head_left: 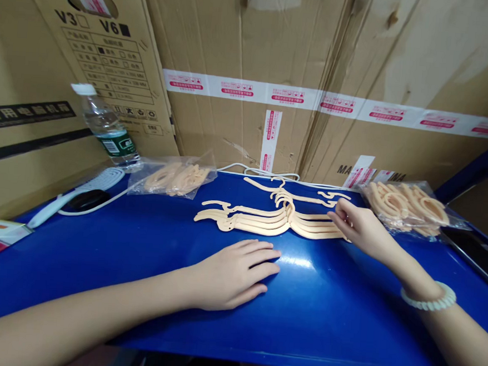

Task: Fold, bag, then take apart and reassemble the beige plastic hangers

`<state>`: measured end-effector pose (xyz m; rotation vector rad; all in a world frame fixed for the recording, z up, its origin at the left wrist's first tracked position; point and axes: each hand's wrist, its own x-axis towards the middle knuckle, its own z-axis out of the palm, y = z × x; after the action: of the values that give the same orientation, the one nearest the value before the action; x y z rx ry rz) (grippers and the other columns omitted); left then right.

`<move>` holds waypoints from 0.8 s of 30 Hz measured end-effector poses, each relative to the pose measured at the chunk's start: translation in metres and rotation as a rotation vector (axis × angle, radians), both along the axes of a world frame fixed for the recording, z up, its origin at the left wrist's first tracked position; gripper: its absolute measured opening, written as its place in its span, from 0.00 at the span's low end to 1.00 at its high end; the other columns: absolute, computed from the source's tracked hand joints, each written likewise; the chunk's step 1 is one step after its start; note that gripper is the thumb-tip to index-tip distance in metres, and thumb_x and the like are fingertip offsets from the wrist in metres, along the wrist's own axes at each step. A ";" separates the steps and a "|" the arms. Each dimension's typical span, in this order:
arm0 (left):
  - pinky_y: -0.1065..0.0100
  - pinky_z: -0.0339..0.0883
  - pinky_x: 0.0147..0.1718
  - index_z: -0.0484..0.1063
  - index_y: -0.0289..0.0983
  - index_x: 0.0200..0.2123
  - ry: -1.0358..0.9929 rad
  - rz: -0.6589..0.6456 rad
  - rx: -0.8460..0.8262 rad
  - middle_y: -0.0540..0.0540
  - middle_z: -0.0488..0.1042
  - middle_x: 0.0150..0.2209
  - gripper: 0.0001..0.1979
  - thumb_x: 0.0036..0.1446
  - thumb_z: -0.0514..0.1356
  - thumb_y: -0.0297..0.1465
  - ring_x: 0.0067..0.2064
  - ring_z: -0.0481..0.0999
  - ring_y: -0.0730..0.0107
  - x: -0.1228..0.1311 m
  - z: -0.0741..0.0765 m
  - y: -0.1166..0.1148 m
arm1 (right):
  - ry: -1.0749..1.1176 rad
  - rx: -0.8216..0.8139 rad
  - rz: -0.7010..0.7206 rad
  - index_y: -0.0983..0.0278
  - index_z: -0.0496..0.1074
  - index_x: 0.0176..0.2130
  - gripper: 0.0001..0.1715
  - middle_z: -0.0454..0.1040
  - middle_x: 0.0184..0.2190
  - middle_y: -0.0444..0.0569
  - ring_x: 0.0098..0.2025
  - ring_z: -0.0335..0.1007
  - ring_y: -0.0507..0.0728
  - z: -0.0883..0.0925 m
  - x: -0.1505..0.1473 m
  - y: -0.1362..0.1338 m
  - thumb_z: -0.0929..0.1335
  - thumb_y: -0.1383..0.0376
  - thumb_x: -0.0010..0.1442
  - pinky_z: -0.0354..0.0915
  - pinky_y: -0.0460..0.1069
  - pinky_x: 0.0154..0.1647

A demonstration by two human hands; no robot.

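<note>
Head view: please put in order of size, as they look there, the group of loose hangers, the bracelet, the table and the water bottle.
1. Table
2. Group of loose hangers
3. Water bottle
4. Bracelet, which looks smallest even though it is nearer than the bottle.

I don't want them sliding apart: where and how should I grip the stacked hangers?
I'd pinch the stacked hangers at the middle neck, just below the hooks, coming from above on the near side. Their arms spread left and right from there, so the load should balance, and the hooks point away from you.
</note>
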<state>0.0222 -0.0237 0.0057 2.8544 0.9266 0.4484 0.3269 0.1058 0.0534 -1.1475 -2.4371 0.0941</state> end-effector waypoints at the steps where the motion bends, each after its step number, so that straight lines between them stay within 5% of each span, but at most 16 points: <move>1: 0.51 0.58 0.66 0.67 0.35 0.59 0.004 -0.011 0.002 0.39 0.66 0.65 0.19 0.71 0.49 0.36 0.67 0.63 0.52 0.000 0.000 0.000 | -0.001 0.021 -0.013 0.57 0.51 0.28 0.19 0.57 0.19 0.40 0.21 0.53 0.54 0.001 0.000 0.000 0.60 0.54 0.67 0.50 0.48 0.24; 10: 0.52 0.60 0.65 0.67 0.35 0.59 0.009 -0.016 0.029 0.38 0.67 0.64 0.19 0.71 0.51 0.35 0.66 0.64 0.52 -0.001 0.001 0.000 | -0.032 0.090 -0.189 0.58 0.50 0.26 0.25 0.61 0.18 0.44 0.20 0.58 0.55 0.008 -0.001 -0.004 0.57 0.48 0.68 0.50 0.49 0.24; 24: 0.51 0.60 0.65 0.67 0.35 0.60 0.017 -0.018 0.034 0.37 0.67 0.64 0.19 0.71 0.50 0.35 0.66 0.64 0.53 0.000 0.002 0.000 | 0.152 0.067 -0.220 0.56 0.49 0.30 0.18 0.64 0.21 0.48 0.23 0.61 0.60 0.003 0.003 0.003 0.57 0.53 0.69 0.54 0.53 0.26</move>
<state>0.0218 -0.0242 0.0075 2.8994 0.9033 0.4426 0.3300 0.1091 0.0568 -1.3199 -2.1520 0.0304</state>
